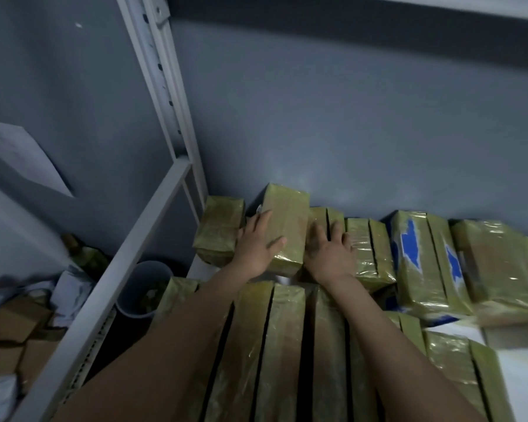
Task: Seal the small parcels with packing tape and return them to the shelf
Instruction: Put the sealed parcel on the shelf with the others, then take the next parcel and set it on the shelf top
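A tape-wrapped yellowish parcel (pixel 285 222) stands raised among the back row on the shelf (pixel 512 385). My left hand (pixel 256 248) holds its left side, fingers along the side and thumb across its top face. Flat on the lower parcels (pixel 366 248) just to its right lies my right hand (pixel 329 254), fingers spread and pointing toward the wall. Several more wrapped parcels (pixel 275 345) fill the front row under my forearms. Two parcels with blue torn patches (pixel 421 263) sit further right.
A white metal shelf upright (pixel 165 95) and side rail (pixel 125 269) stand at the left. Below the shelf, left, are a grey bin (pixel 144 287) and cardboard boxes (pixel 16 339) on the floor. A grey wall (pixel 348 117) backs the shelf.
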